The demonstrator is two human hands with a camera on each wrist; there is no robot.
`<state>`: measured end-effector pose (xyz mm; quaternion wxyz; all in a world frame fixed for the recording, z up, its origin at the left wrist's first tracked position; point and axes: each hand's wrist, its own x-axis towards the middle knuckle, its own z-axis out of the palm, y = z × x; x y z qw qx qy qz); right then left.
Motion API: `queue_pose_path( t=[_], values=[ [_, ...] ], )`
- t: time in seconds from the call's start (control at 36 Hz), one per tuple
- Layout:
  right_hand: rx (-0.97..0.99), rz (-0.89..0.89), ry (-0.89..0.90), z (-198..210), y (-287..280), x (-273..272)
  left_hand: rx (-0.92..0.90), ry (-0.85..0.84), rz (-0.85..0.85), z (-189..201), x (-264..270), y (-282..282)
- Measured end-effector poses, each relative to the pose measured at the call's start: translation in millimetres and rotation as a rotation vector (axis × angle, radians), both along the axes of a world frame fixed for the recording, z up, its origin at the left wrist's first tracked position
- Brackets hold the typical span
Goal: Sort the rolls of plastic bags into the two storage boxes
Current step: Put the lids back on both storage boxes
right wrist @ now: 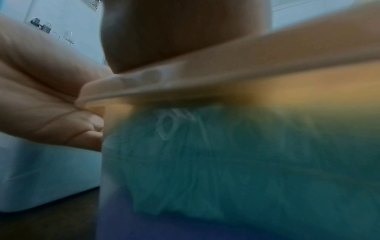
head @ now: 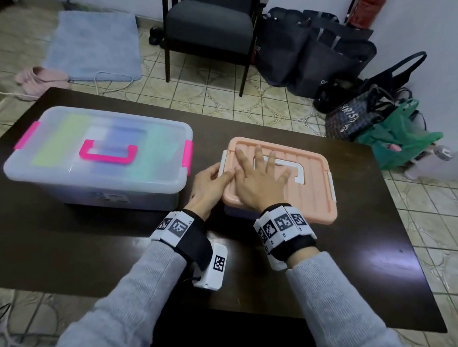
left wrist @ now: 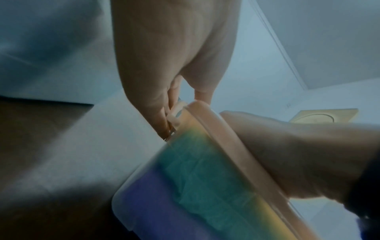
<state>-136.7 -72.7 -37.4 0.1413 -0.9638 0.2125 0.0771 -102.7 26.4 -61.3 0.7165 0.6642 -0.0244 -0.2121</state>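
Translucent plastic box [head: 57, 184] with pink latches and handle sits lidded on the left of the dark table [head: 79, 249]; yellow-green, blue and teal rolls [head: 153, 151] show through its lid. Just right of it, left hand [head: 207, 185], fingers curled onto the white side latch [head: 223, 163] of the smaller box. Right hand [head: 260, 181] lies flat on its peach lid [head: 313, 202], fingers spread apart. Teal roll [right wrist: 205, 170] visible through that box's wall.
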Motion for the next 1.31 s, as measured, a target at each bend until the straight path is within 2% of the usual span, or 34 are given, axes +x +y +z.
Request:
queue_pose_path(
  t=[0.08,0.19,0.33,0.44,0.58,0.75,0.86,0.94,1.0,1.03,1.08,1.17,1.22,1.31],
  values=[
    [-0.001,-0.003,-0.021,0.0,0.3,-1.6,0.055,-0.054,0.002,0.4,4.9,-1.4],
    [0.042,-0.018,-0.058,0.7,-0.6,-1.3,0.258,-0.161,0.002,4.4,8.5,-2.6],
    [0.138,-0.070,-0.142,1.5,-3.4,-1.5,0.425,-0.269,0.028,10.4,4.0,-6.2],
    [0.271,-0.163,-0.278,4.3,-3.8,-2.2,0.470,-0.327,0.049,10.6,1.5,-7.3],
    [0.260,-0.163,-0.302,1.7,-4.1,-2.3,0.504,-0.387,0.075,10.5,0.5,-9.6],
    [0.249,-0.166,-0.307,1.1,-3.9,-1.7,0.683,-0.522,0.011,14.4,-1.0,-11.4],
    [0.248,-0.179,-0.347,-2.2,-6.1,-0.6,0.784,-0.555,-0.154,26.8,-1.5,-6.8],
    [0.275,-0.201,-0.449,-5.1,-12.5,0.7,0.681,-0.693,-0.156,45.7,1.6,9.0],
    [0.244,-0.223,-0.492,-2.9,-16.0,-1.8,0.631,-0.795,-0.044,64.0,6.4,27.7],
    [0.192,-0.245,-0.475,-0.9,-17.1,-4.2,0.673,-0.826,0.015,71.4,11.7,39.9],
    [0.066,-0.294,-0.369,2.8,-17.8,-11.0,0.889,-0.779,0.079,80.2,26.2,68.2],
    [0.014,-0.380,-0.187,6.0,-16.9,-20.1,1.175,-0.529,0.067,83.4,46.6,113.2],
    [0.035,-0.403,-0.093,5.0,-15.4,-21.6,1.256,-0.432,0.025,76.7,54.8,135.9],
    [-0.002,-0.372,-0.022,3.1,-10.6,-20.8,1.337,-0.404,-0.090,62.5,57.9,150.2]
  ],
)
